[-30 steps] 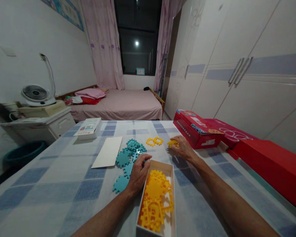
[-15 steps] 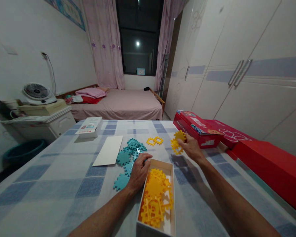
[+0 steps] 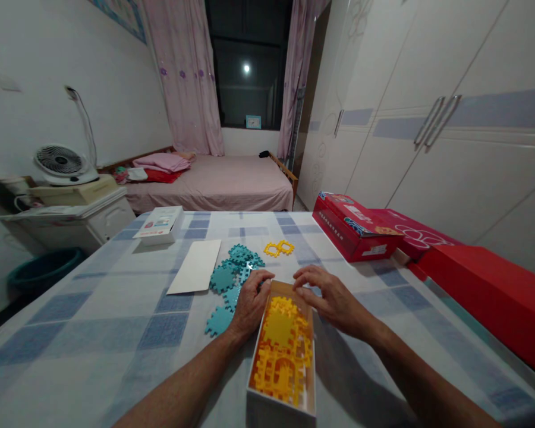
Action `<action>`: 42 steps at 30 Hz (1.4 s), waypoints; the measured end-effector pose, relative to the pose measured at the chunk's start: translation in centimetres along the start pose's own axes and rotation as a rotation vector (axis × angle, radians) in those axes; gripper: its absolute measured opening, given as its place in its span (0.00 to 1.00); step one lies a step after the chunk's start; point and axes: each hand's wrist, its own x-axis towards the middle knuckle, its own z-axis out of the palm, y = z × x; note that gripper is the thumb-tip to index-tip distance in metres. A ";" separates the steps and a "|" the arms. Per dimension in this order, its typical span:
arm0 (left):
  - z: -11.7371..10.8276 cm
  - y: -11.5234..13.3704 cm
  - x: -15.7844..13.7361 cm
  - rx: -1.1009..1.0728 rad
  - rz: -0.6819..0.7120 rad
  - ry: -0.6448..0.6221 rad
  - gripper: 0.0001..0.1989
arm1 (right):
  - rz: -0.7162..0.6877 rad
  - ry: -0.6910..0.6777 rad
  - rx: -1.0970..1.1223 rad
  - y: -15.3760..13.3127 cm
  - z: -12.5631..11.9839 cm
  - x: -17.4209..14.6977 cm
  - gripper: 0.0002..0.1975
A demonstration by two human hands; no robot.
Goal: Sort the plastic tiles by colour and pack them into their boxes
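Note:
An open white box [image 3: 311,380] stands on the table in front of me, holding several yellow gear-shaped plastic pieces [image 3: 280,333]. My left hand [image 3: 252,302] is closed on the box's far left corner, fingers bent over the rim. Over the far right corner hovers my right hand [image 3: 327,294], its fingers apart and nothing in them. Beside my left hand lies a pile of teal gear-shaped pieces [image 3: 223,278], partly hidden by that hand. Two joined yellow frame pieces [image 3: 279,248] rest beyond the box.
A white card [image 3: 195,266] lies left of the teal pile, with a white box [image 3: 161,226] farther back. Red boxes [image 3: 356,227] line the table's right side. The table bears a blue-and-white checked cloth [image 3: 116,333].
My right hand has moved left and toward me from near the red box. The yellow gear pieces it held are now out of it, and the yellow heap in the box looks rearranged.

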 end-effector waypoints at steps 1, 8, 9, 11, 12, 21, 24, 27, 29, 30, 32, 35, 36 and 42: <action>0.0 0.0 0.0 -0.004 -0.001 0.003 0.11 | -0.021 -0.058 0.001 -0.5 -0.2 -0.4 0.08; 0.1 0.5 0.0 -0.027 -0.033 0.004 0.08 | -0.125 -0.254 0.049 -1.8 -0.8 -0.9 0.08; 0.1 0.5 0.0 -0.036 -0.039 0.005 0.08 | -0.094 -0.161 0.027 -0.9 -0.7 0.1 0.09; 0.1 0.3 0.0 -0.045 -0.045 0.001 0.09 | -0.002 0.016 -0.081 1.3 -0.4 2.9 0.10; 0.1 0.2 0.0 -0.042 -0.043 -0.001 0.09 | 0.055 0.073 -0.166 2.4 0.0 4.5 0.11; 0.0 0.2 0.0 -0.020 -0.028 -0.004 0.09 | 0.309 -0.003 -0.475 7.2 4.6 13.3 0.31; 0.0 0.4 0.0 -0.027 -0.030 -0.002 0.09 | 0.299 -0.028 -0.493 7.5 5.1 13.2 0.23; 0.0 0.4 0.0 -0.032 -0.027 0.001 0.09 | 0.287 -0.011 -0.492 7.9 4.8 12.6 0.19; 0.0 0.3 0.0 -0.034 -0.023 0.002 0.09 | 0.282 0.016 -0.478 8.3 4.2 12.0 0.17; 0.0 0.3 0.0 -0.036 -0.024 0.002 0.09 | 0.283 0.036 -0.469 8.4 3.7 11.6 0.16; 0.1 0.2 0.0 -0.043 -0.026 0.003 0.09 | 0.297 0.090 -0.458 8.4 2.5 10.3 0.17; 0.1 0.2 0.0 -0.045 -0.028 0.008 0.09 | 0.242 0.174 -0.338 6.8 0.4 7.4 0.18; 0.2 0.2 0.0 -0.043 -0.028 0.007 0.09 | 0.188 0.178 -0.252 5.9 -0.1 6.1 0.17; 0.0 0.1 0.0 0.003 0.000 -0.013 0.09 | -0.080 -0.132 0.049 -0.2 -0.3 -0.9 0.24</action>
